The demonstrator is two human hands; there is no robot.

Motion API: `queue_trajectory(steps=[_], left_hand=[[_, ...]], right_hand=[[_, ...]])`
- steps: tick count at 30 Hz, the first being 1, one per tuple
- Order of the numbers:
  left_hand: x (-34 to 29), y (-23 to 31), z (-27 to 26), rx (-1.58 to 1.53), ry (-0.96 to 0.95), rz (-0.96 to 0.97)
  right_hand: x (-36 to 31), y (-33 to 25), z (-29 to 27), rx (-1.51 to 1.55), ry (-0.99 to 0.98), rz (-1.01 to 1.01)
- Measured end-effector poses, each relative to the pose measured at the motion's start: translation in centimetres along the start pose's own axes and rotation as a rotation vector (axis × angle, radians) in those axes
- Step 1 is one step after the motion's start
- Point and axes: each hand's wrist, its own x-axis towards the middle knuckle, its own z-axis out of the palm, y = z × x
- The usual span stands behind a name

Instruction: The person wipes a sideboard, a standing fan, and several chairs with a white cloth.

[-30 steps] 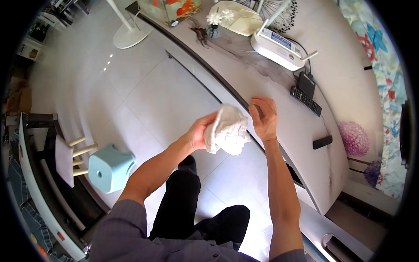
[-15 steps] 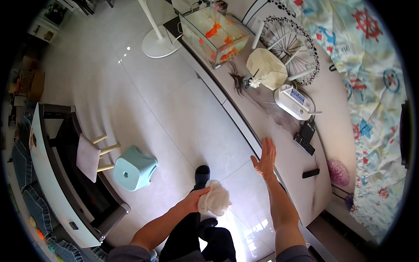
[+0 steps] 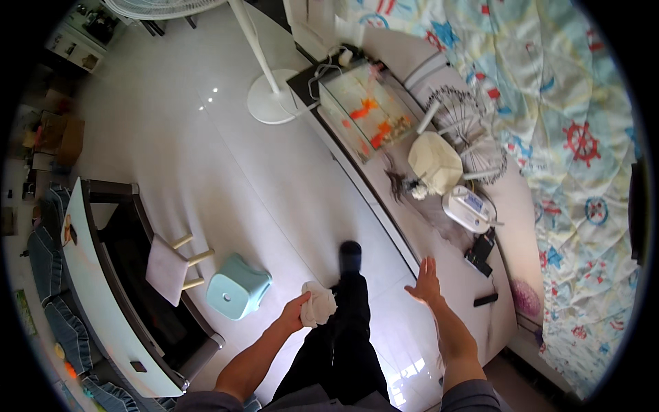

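A crumpled white cloth (image 3: 318,306) is gripped in my left hand (image 3: 294,313), held out in front of my legs above the floor. My fingers are wrapped round its left side. On the right, my right hand (image 3: 426,285) reaches forward with its fingers stretched out and nothing in it. It hovers at the front edge of a low marble-patterned cabinet (image 3: 439,240); whether it touches the top I cannot tell. On that cabinet, nearest to this hand, lie a small black bar-shaped object (image 3: 485,300) and a remote control (image 3: 477,262).
Farther along the cabinet are a white router (image 3: 467,209), a cream faceted vase (image 3: 435,163) and a glass fish tank (image 3: 367,110) with orange fish. A white standing fan (image 3: 273,96) is beyond. Left are a teal stool (image 3: 238,287), a wooden-legged stool (image 3: 168,269) and a long table (image 3: 103,295).
My view has shifted, with the room's things now lower in it and one foot stepped forward. The cloth stays in my left hand; my right hand remains spread beside the cabinet edge.
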Motion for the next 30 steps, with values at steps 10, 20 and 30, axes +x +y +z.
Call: queue_trajectory(steps=[10,20,30], left_hand=[[2.3,14.6,6.9,-0.103,-0.054,0.104],[10.3,40.4,16.0,-0.059,0.041,0.418],[22.3,62.1,27.4,1.583,0.320,1.452]], right_hand=[[2.5,-1.3,-0.5,-0.081,-0.283,0.132],[5.4,-3.9,-2.7,0.104,-0.420,0.344],[5.5,-12.7,1.6,0.438,0.055,0.520]])
